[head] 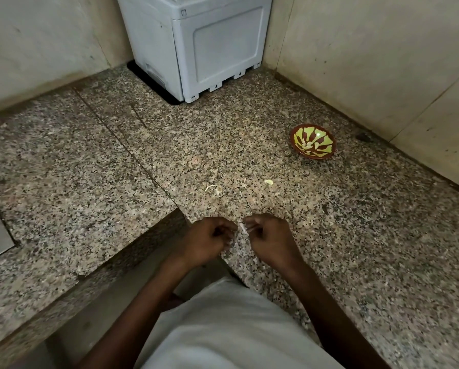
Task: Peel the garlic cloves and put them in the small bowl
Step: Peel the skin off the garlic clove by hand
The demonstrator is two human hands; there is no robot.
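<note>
Both hands work close together right at the front edge of the speckled granite bench [249,155], at its inner corner. The left hand [209,241] has its fingers curled inward, and the right hand [268,238] pinches a thin pale strip of garlic skin [243,229] that bridges the gap between them. The clove itself is hidden inside the left fingers, so I judge, rather than see, that it sits there.

The main risk comes from where the peeling happens. The hands are just above the bench lip, so a clove that slips out of a papery skin could drop past the edge toward the person's lap or the floor. A hard tug on the strip may tear it short and leave skin stuck on the clove.

The small brown bowl with a yellow-green leaf pattern [313,143] stands well apart, toward the right wall [382,62], with pale pieces that look like peeled cloves in it. Carrying a slick clove that far invites a fumble.

A loose pale garlic clove [268,182] and a curled scrap of skin [214,188] lie on the bench between the hands and the bowl; a low sweep could brush them away.

Open granite runs from the hands to the bowl. The grey plastic appliance [196,43] fills the back corner, clear of that path.
</note>
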